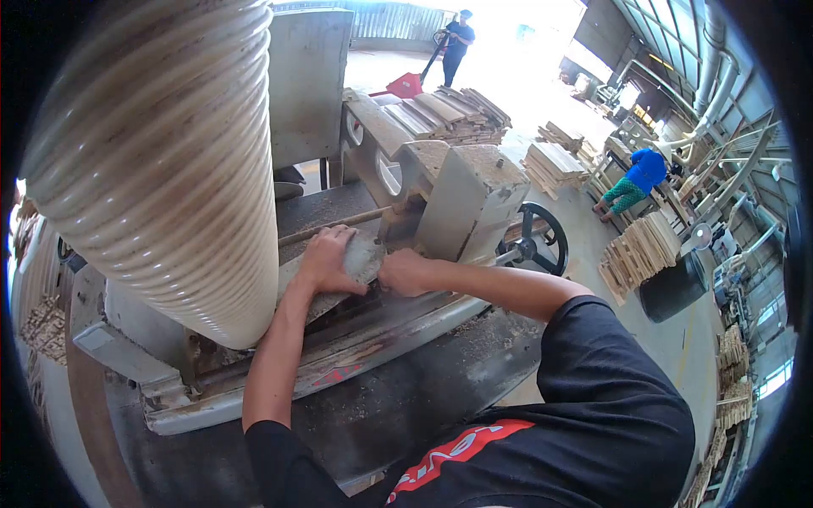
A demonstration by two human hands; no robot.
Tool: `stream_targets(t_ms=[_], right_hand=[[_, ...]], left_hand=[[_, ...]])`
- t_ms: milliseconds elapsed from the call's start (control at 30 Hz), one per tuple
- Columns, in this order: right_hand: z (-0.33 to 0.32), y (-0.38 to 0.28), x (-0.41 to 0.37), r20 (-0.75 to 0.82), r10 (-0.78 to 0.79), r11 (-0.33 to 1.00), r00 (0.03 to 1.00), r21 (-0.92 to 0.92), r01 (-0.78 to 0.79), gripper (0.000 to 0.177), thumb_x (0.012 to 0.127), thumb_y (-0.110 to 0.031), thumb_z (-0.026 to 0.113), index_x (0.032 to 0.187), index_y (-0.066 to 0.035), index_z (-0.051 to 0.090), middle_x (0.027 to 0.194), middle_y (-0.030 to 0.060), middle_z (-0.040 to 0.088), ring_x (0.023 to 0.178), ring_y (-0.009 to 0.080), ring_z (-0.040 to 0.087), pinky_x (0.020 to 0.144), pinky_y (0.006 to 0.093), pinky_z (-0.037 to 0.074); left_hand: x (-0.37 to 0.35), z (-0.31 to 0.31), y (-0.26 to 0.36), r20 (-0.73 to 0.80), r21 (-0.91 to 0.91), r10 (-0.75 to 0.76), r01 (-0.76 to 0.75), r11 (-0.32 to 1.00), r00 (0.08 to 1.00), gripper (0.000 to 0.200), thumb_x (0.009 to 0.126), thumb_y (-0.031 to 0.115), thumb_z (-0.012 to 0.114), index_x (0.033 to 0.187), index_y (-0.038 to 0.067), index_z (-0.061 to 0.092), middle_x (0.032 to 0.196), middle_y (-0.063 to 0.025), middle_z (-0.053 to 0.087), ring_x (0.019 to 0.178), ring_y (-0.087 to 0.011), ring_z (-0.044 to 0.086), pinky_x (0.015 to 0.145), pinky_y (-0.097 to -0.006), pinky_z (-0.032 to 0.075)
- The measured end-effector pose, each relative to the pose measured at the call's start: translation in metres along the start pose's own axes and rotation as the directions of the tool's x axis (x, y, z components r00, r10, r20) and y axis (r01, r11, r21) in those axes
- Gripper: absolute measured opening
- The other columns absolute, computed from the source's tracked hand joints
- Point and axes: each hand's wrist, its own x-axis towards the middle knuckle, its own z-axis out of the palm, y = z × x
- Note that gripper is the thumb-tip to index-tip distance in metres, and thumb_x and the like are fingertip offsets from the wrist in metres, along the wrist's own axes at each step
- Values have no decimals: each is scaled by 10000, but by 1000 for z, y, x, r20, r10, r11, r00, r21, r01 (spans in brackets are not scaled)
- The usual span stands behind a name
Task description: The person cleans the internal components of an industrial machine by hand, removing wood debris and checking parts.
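My left hand (pixel 328 261) lies over a flat grey metal piece (pixel 362 256) on the machine, its fingers spread and the thumb pointing right. Close to its right, my right hand (pixel 404 273) is closed at the right end of that piece; what its fingers hold, if anything, is hidden. Both hands are inside the machine's long opening, behind the curved pale front rail (pixel 406 339). A thick ribbed hose (pixel 169 161) rises just left of my left forearm. Sawdust lies on the dark surface (pixel 432 372) in front of the rail.
A black handwheel (pixel 542 240) is right of my right forearm. Stacked boards (pixel 445 114) lie behind the machine, with more stacks (pixel 641 250) at the right by a black bin (pixel 675 288). One person (pixel 458 46) stands at a red pallet jack (pixel 406 85); another (pixel 645 173) bends over farther right.
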Motion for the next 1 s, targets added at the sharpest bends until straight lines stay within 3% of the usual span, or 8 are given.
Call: stream_targets(t_ms=[100, 200, 400, 500, 600, 700, 800, 1000], right_hand=[[-2, 1, -2, 17, 37, 998, 999, 45, -38, 196, 798, -180, 700, 877, -9, 758, 844, 229, 727, 839, 427, 726, 704, 531, 568], [-10, 0, 1, 70, -8, 999, 997, -51, 11, 135, 800, -154, 671, 853, -79, 770, 852, 202, 728, 840, 420, 721, 712, 524, 569], [-23, -15, 4, 113, -24, 995, 993, -89, 34, 166, 815, -159, 661, 846, -34, 766, 853, 206, 737, 843, 391, 739, 714, 507, 577], [-4, -11, 17, 171, -14, 985, 985, -167, 43, 166, 830, -170, 650, 854, -60, 772, 870, 186, 750, 849, 374, 747, 718, 507, 579], [5, -11, 22, 96, -39, 985, 995, -167, 54, 174, 846, -178, 637, 859, -75, 777, 886, 173, 759, 850, 368, 750, 720, 504, 580], [-1, -19, 23, 119, -86, 956, 989, -270, 115, 176, 850, -188, 635, 857, -84, 777, 867, 165, 757, 842, 358, 751, 718, 501, 578], [6, -11, 24, 95, -137, 949, 986, -271, 158, 169, 844, -195, 644, 866, -91, 775, 842, 167, 747, 831, 362, 745, 706, 497, 577], [-3, -6, 11, 8, -101, 993, 995, -63, 101, 181, 843, -176, 644, 897, -55, 768, 851, 213, 731, 815, 428, 728, 714, 524, 583]], left_hand=[[-1, -1, -3, 21, 10, -6, 6, 1000, 1000, 1167, 431, 516, 947, 1391, -25, 561, 1429, -209, 567, 1320, -384, 528, 1146, -452, 416], [-1, -1, -1, 3, 4, -14, 14, 1000, 1000, 1168, 432, 517, 948, 1387, -34, 562, 1428, -210, 566, 1325, -383, 524, 1147, -450, 413], [-4, -1, 1, -1, -9, -3, 3, 1000, 1000, 1162, 431, 507, 952, 1378, -47, 566, 1434, -211, 563, 1326, -380, 523, 1144, -453, 415], [-2, -2, 1, -1, -4, -8, 8, 1000, 1000, 1158, 433, 503, 951, 1384, -35, 568, 1430, -211, 565, 1319, -379, 526, 1142, -457, 416], [-1, -3, 0, 6, -1, -14, 14, 1000, 1000, 1155, 433, 505, 947, 1389, -22, 570, 1432, -211, 564, 1324, -379, 524, 1144, -460, 414], [-3, -3, 0, 12, 21, -20, 20, 1000, 1000, 1154, 435, 512, 944, 1392, -17, 573, 1440, -213, 560, 1335, -381, 518, 1149, -461, 412], [-4, 3, -1, -21, 38, -9, 10, 999, 1000, 1153, 440, 519, 941, 1391, -21, 574, 1440, -216, 560, 1341, -387, 513, 1156, -461, 406], [-4, 2, 2, 3, 40, -6, 6, 999, 1000, 1142, 470, 541, 934, 1391, -29, 571, 1439, -222, 558, 1375, -384, 484, 1166, -478, 390]])
